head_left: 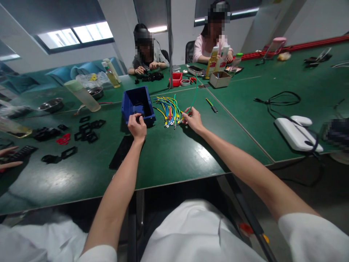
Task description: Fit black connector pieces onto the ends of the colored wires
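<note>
My right hand [194, 120] is closed at the right edge of a pile of wires, pinching a green wire [196, 92] whose free end curves up above the table. The wire pile [169, 109] holds yellow, green, blue and red wires, with metal ring terminals at their near ends. In front of the blue bin [137, 95], my left hand [137, 127] has its fingers curled together; what they hold, if anything, is too small to make out. Some dark small pieces lie in the bin. A black phone-like slab [121, 153] lies flat below my left wrist.
Black plastic frames [87, 131] and red pieces [63, 139] lie to the left, near another person's hand [11, 160]. A short yellow-green wire piece [212, 105] is to the right, a white device [297, 134] farther right. Two people sit across the green table [174, 160].
</note>
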Demonstrator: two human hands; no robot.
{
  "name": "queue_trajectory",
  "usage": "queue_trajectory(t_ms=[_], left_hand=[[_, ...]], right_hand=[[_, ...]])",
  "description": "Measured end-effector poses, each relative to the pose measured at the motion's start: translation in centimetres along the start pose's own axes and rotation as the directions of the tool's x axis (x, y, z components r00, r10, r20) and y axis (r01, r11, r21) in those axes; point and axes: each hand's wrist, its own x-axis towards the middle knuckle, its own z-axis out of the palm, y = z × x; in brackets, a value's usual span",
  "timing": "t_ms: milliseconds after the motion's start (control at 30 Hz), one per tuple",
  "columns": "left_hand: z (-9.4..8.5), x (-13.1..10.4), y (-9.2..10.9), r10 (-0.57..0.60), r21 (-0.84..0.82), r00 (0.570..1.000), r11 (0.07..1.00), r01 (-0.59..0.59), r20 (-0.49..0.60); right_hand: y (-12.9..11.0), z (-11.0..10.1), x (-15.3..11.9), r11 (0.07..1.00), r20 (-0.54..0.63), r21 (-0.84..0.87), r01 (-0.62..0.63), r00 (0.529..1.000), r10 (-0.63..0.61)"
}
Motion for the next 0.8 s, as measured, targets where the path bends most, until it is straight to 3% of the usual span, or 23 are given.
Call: queue_trajectory(t_ms=[333, 533, 800], left_hand=[[0.0, -0.4, 0.1, -0.008, -0.079, 0.996, 0.997, 0.001, -0.089], [0.5, -1.0, 1.0, 0.114, -0.103, 0.993, 0.988, -0.111, 0.021], [0.7, -1.5, 1.8, 0.031, 0.053, 0.989, 0.998, -0.039, 0.145]], right_hand=[[-0.1, 0.3, 0.2, 0.998, 0.045, -0.022, -0.054, 0.998, 0.054], [0.0, 0.4, 0.2, 0.998, 0.039, -0.018, -0.058, 0.998, 0.059], [0.4, 0.4, 0.3, 1.000, 0.017, 0.016, -0.022, 1.000, 0.022]])
